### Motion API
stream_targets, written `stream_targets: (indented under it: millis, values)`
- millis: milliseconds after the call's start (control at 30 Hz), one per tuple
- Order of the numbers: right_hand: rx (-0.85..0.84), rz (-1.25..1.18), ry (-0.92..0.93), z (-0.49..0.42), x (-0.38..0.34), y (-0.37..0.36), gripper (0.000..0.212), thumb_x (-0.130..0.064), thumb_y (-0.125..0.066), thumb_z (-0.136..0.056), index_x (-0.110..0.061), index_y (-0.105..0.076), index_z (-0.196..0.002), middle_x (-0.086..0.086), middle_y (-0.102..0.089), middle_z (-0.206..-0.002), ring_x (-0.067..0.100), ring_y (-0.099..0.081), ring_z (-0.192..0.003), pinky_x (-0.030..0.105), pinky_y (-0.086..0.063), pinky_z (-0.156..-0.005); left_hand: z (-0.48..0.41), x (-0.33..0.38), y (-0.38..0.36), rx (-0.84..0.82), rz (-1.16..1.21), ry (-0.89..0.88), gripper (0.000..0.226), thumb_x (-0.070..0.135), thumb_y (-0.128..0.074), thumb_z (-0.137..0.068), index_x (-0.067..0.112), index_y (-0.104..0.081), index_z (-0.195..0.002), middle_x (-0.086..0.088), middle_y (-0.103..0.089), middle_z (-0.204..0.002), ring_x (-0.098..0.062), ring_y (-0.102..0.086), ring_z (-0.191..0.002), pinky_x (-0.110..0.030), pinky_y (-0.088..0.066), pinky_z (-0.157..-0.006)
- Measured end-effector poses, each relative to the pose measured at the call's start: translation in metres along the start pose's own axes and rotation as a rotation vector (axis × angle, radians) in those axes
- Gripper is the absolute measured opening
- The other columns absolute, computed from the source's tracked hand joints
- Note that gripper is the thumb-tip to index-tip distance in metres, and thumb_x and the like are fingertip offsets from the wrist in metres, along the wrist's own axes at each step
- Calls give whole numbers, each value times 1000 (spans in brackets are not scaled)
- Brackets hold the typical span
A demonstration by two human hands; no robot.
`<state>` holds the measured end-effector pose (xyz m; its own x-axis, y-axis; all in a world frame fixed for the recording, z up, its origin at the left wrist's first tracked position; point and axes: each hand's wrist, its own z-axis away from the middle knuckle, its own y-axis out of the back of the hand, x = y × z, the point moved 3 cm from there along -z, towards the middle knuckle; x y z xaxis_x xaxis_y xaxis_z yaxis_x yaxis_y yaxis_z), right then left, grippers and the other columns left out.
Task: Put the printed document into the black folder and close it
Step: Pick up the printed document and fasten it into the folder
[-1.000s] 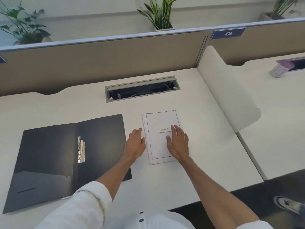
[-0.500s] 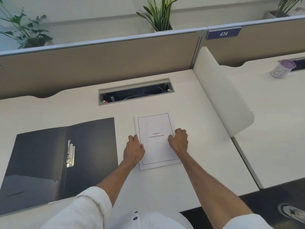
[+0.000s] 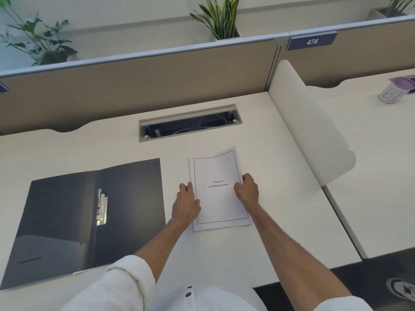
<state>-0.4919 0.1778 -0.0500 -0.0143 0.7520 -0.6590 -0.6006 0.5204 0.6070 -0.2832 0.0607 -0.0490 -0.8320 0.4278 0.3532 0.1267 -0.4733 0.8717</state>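
The printed document (image 3: 219, 194), a white stack with a bordered title page, lies on the desk in the middle. My left hand (image 3: 186, 204) grips its left edge and my right hand (image 3: 247, 190) grips its right edge, fingers curled under. The far right corner of the stack is lifted off the desk. The black folder (image 3: 67, 221) lies open flat to the left, its metal clip (image 3: 101, 207) along the spine. The folder and the document do not touch.
A cable slot (image 3: 189, 125) is sunk in the white desk (image 3: 280, 198) behind the document. A beige partition (image 3: 134, 86) runs along the back. A curved white divider (image 3: 314, 131) stands to the right, with a purple-lidded cup (image 3: 395, 90) on the neighbouring desk.
My hands moved from resting flat on the page to gripping both side edges. The stack's far end has risen and its top pages have shifted slightly.
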Motion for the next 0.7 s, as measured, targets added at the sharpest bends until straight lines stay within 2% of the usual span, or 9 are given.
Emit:
stream_targets:
  millis: [133,267,400,533,633,700]
  values:
    - [30,36,26,7,-5,5,31,-14,-54,-94,-17,-56,-125,8,-68,-110,37,-65,-96,37,-47,-77,-2,-5,1,-12,23,-33,58,20,-56,-106,4,-35,-157,-16,-40,-142,-39,-59,-113,-49,-55,-85]
    - [87,3,76,18,-11,11,22,-15,-56,-94,-22,-61,-114,1,-74,-109,34,-65,-92,35,-45,-75,-3,-13,7,-43,89,-58,45,21,-54,-106,5,-44,-147,-15,-44,-138,-40,-60,-115,-52,-56,-92]
    - [143,-74,100,35,-19,17,16,-17,-60,-93,-25,-63,-106,-4,-76,-104,32,-67,-90,35,-47,-75,-6,-27,15,-59,253,-36,62,30,-54,-109,8,-34,-163,-17,-46,-151,-39,-59,-129,-49,-50,-108]
    - [145,-214,104,52,-32,13,13,-18,-64,-89,-25,-65,-100,-6,-77,-96,30,-69,-88,36,-48,-75,-5,-40,35,-60,514,57,68,34,-57,-110,10,-30,-168,-15,-54,-157,-32,-55,-143,-46,-44,-118]
    - [100,-288,119,65,-45,-3,13,-19,-64,-86,-26,-63,-97,-6,-79,-91,29,-70,-82,35,-46,-70,-1,-61,50,-18,606,96,62,31,-59,-110,12,-38,-165,-11,-69,-135,-33,-55,-141,-43,-44,-117]
    - [65,-308,127,74,-55,-20,12,-19,-64,-85,-25,-63,-96,-5,-79,-90,29,-69,-80,37,-49,-71,0,-86,57,49,625,119,53,25,-61,-108,13,-49,-158,-6,-72,-117,-32,-60,-134,-44,-49,-114]
